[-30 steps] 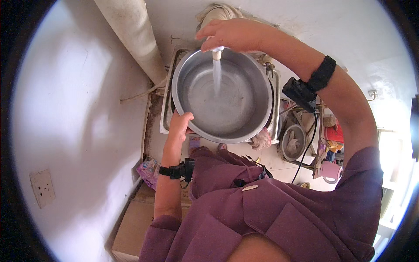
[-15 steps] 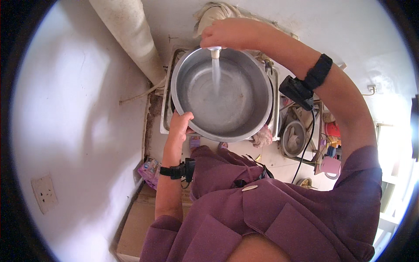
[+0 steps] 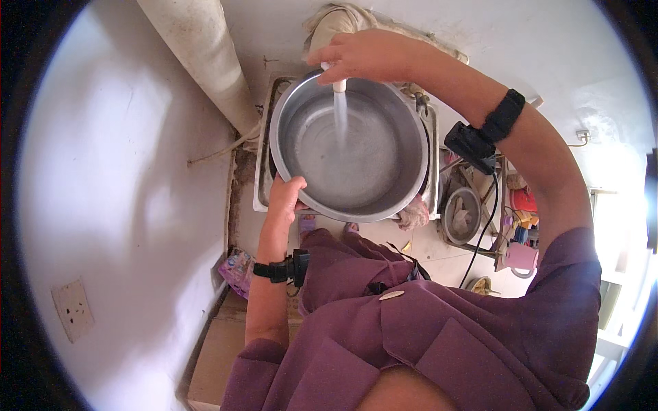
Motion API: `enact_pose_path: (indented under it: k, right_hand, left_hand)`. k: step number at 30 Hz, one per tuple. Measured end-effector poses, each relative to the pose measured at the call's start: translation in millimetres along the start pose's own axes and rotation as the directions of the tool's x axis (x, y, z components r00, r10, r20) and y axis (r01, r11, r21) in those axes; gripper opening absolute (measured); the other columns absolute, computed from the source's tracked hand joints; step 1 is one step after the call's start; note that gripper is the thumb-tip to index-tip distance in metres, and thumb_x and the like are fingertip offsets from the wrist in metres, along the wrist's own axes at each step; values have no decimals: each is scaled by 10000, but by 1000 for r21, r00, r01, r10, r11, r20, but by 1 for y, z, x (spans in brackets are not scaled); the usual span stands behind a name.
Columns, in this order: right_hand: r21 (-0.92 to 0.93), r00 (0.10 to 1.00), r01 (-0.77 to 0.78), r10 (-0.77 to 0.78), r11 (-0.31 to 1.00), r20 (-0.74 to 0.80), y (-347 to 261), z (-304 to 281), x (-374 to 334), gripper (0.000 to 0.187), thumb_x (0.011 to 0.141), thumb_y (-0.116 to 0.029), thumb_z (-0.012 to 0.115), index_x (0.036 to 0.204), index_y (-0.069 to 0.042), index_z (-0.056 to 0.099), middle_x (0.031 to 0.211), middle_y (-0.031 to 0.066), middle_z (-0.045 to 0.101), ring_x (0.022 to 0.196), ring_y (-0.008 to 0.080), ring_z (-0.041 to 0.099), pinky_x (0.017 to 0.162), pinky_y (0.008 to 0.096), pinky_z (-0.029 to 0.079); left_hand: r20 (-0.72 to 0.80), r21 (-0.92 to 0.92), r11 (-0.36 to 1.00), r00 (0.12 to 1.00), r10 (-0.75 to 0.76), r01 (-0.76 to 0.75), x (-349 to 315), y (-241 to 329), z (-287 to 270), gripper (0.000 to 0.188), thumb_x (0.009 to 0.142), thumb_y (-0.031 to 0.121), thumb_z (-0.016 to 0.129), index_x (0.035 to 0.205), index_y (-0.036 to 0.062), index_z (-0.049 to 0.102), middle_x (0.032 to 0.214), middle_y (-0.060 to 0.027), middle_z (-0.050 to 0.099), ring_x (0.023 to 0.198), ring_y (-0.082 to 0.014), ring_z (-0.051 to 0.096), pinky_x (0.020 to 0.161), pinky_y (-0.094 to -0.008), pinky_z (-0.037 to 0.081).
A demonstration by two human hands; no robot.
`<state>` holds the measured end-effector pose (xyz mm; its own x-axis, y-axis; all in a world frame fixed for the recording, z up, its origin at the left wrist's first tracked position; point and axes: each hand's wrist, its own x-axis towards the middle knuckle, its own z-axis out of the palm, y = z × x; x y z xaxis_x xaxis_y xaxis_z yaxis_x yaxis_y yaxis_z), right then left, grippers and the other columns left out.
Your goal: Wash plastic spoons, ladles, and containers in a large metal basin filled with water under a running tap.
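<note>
Newly uncurled is the right hand [image 3: 367, 57] at the white tap [image 3: 339, 87], grip unclear; the round grey metal basin [image 3: 384, 151], likely slippery, is sensibly rim-clamped by the left hand [image 3: 282, 197].

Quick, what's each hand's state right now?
Left hand: holding the metal basin by its rim.
Right hand: at the faucet; can't tell if gripping.

A round silver metal basin [image 3: 370, 171] sits over a rectangular steel sink [image 3: 263, 185], upper centre; I see an off-white cylindrical pipe [image 3: 205, 61] upper left, a round grey bowl [image 3: 450, 226] right of centre.
</note>
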<state>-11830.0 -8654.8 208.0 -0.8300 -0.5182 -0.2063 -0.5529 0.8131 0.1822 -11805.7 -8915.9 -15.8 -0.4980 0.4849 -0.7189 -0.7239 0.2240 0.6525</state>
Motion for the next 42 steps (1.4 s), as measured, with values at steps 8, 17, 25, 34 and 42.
enact_pose_path:
  k: [8, 17, 25, 34, 42]
  right_hand:
    - [4, 993, 59, -58, 998, -105, 8, 6, -2, 356, 847, -117, 544, 1162, -239, 658, 1343, 25, 527, 1153, 219, 545, 899, 332, 507]
    - [-1, 999, 35, -35, 999, -13, 8, 1, 3, 343, 845, -101, 546, 1153, -208, 654, 1342, 31, 525, 1144, 230, 559, 898, 343, 507]
    - [-56, 997, -16, 20, 998, 79, 6, -1, 6, 404, 851, -98, 542, 1221, -247, 606, 1298, 32, 544, 1136, 239, 566, 903, 350, 508]
    - [180, 997, 46, -34, 982, -69, 6, 4, -3, 398, 799, 5, 603, 1111, -228, 686, 1360, 46, 514, 1193, 224, 526, 939, 347, 494]
    - [234, 999, 36, -29, 971, -34, 9, 9, 4, 412, 727, 39, 670, 1086, -160, 691, 1269, 75, 566, 1146, 265, 541, 896, 347, 509]
  left_hand:
    - [18, -11, 1000, 1000, -4, 4, 4, -2, -2, 622, 702, 77, 576, 1300, 43, 407, 1070, -139, 569, 868, -294, 642, 635, -477, 596]
    - [10, -27, 999, 1000, 20, -20, 6, -6, -5, 587, 714, 93, 595, 1269, 38, 409, 1042, -154, 580, 859, -326, 648, 658, -532, 590]
    - [21, -24, 1000, 1000, -13, 14, 3, -2, -5, 654, 697, 65, 563, 1325, 20, 387, 1095, -146, 558, 866, -280, 646, 624, -429, 614]
    - [34, -18, 1000, 999, 19, -18, 6, -5, -7, 647, 701, 59, 544, 1326, 15, 381, 1082, -154, 556, 860, -292, 646, 604, -426, 614]
    - [38, 13, 1000, 999, -1, 1, -1, 4, -3, 650, 701, 82, 564, 1323, 17, 386, 1083, -154, 552, 875, -286, 643, 628, -431, 617]
